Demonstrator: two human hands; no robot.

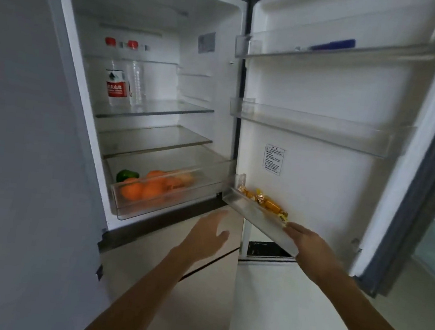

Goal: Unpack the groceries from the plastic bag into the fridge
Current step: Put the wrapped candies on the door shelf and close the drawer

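Note:
The fridge stands open with its door swung to the right. My right hand reaches to the lowest door bin, with fairly straight fingertips touching the end of a yellow wrapped snack packet that lies in the bin. My left hand hovers open, fingers spread, just below and in front of the clear crisper drawer. That drawer is pulled out and holds several oranges and a green pepper. The plastic bag is out of view.
Two red-capped water bottles stand on the upper glass shelf; the shelf below is bare. The top door bin holds a blue item, and the middle door bin holds nothing. A grey wall flanks the fridge's left side.

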